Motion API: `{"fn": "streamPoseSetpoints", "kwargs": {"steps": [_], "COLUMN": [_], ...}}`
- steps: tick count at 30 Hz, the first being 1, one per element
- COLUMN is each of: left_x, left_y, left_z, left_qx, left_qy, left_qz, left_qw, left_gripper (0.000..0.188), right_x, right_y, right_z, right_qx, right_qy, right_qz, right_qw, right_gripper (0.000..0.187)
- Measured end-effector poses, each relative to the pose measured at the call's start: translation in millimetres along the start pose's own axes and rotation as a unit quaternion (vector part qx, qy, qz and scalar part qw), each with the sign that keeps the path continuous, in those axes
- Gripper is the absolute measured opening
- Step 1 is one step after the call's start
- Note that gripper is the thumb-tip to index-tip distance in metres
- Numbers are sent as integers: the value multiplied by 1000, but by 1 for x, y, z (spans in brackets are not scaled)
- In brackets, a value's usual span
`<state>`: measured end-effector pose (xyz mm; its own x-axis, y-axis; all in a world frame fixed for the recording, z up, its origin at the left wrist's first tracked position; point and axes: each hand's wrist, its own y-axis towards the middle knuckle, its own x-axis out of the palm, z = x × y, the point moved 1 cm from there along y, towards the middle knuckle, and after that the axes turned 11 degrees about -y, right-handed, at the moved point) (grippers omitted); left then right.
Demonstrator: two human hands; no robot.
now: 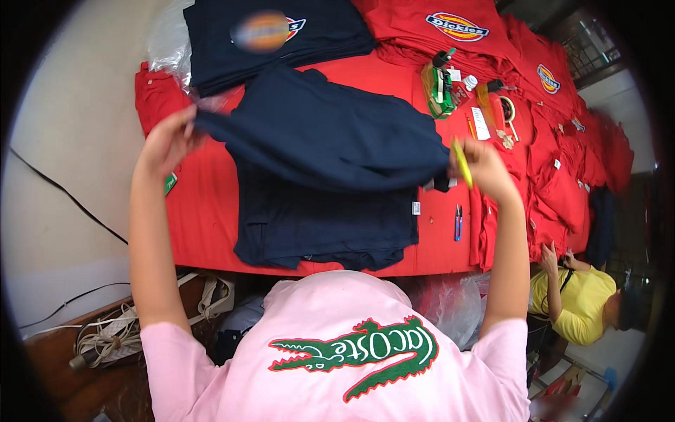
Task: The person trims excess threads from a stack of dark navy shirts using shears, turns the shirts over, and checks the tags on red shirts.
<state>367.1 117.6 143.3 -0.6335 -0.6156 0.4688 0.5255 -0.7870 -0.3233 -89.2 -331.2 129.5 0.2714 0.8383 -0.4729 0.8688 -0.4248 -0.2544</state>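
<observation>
A navy shirt [337, 133] is stretched between my two hands, its near part lifted and slightly blurred. My left hand [171, 143] pinches its left edge, and my right hand [480, 167] grips the opposite edge. A slim yellow tool [462, 163], its kind unclear, is also in my right hand. Under the raised cloth lies more navy fabric [323, 228], with a small white label [416, 208] at its right side. Blue-handled thread snips [458, 223] rest on the red table covering [200, 225], below my right hand.
Folded navy shirts [337, 32] are piled at the far left, beside clear plastic [169, 46]. Red shirts [450, 53] cover the far and right side. A green box [439, 91] and tape roll [508, 109] stand nearby. A person in yellow [580, 302] handles red garments at right.
</observation>
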Motion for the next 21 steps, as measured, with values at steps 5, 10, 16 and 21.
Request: {"fn": "streamPoseSetpoints", "kwargs": {"steps": [5,10,16,21], "left_x": [108,176,197,197], "left_y": [82,-27,-58,-55], "left_z": [-84,-233,-314,-321], "left_qx": [228,93,165,96], "left_qy": [226,375,508,543], "left_qz": [160,-167,-143,-131], "left_qw": [934,907,833,824], "left_gripper": [45,15,18,17], "right_x": [-22,55,141,123], "right_y": [47,-62,-158,-81], "right_z": [36,76,116,72], "right_qx": [-8,41,171,46], "right_qy": [-248,-5,198,-102], "right_qz": [438,320,90,-39], "right_qw": [864,947,961,993], "right_gripper": [39,27,37,54]}}
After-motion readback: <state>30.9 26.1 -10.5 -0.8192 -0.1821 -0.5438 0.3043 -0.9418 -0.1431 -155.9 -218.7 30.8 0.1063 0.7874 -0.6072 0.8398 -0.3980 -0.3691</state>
